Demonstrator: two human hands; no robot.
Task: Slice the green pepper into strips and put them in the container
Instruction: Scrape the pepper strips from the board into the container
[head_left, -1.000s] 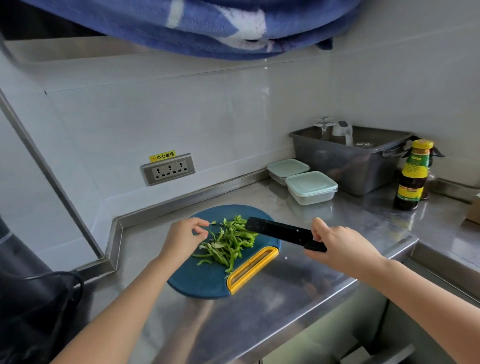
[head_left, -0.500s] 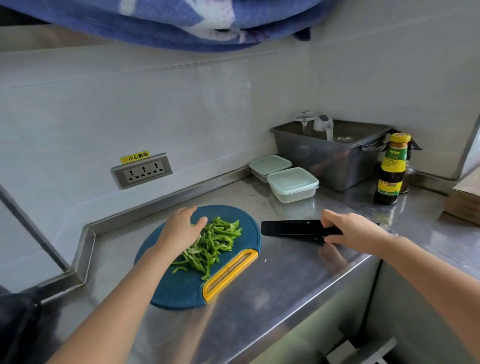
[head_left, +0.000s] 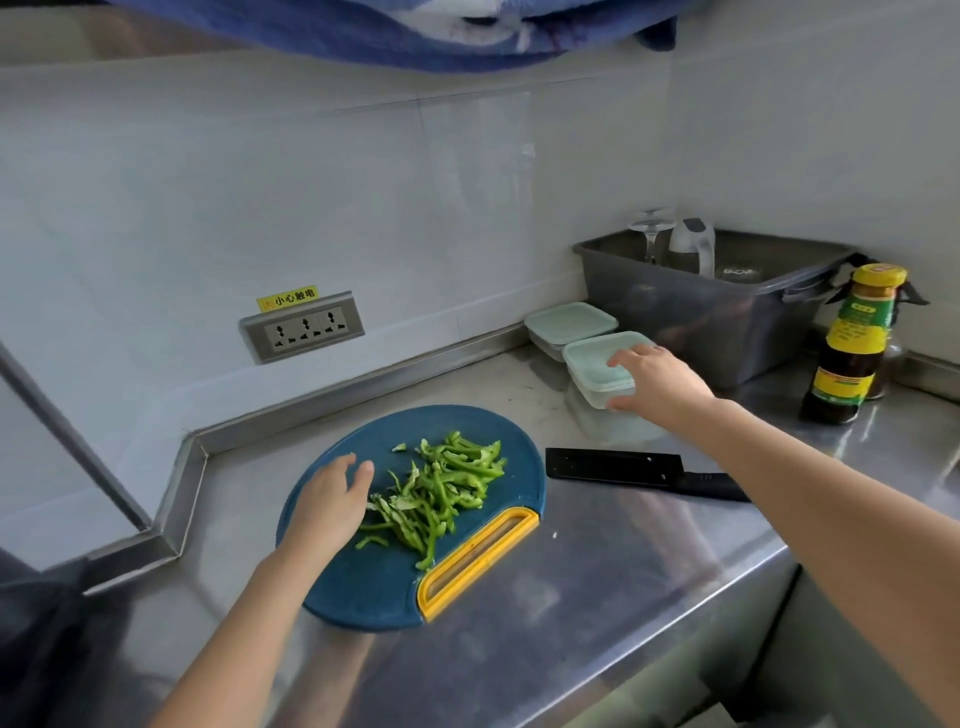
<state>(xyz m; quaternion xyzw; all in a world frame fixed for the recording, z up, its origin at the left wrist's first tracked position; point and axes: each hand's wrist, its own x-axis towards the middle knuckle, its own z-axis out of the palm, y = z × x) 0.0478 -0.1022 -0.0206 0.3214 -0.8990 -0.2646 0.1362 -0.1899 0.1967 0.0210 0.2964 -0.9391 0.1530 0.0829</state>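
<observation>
A heap of green pepper strips (head_left: 441, 488) lies on a round blue cutting board (head_left: 363, 587) with a yellow handle. My left hand (head_left: 330, 506) rests flat on the board just left of the strips, fingers apart, holding nothing. My right hand (head_left: 657, 379) grips the near lidded container (head_left: 592, 364), pale green lid on a clear box, which appears lifted a little off the counter. A second lidded container (head_left: 569, 325) stands behind it. The black knife (head_left: 639, 470) lies flat on the steel counter right of the board.
A grey tub (head_left: 691, 306) with a glass and a kettle stands at the back right. A dark sauce bottle (head_left: 852, 345) with a yellow label stands right of it. A wall socket (head_left: 301, 330) is behind the board. The counter's front edge (head_left: 675, 618) runs close to me.
My right hand laid the knife down on the counter, let go of it and moved back to grip the near container. My left hand stayed on the board by the strips.
</observation>
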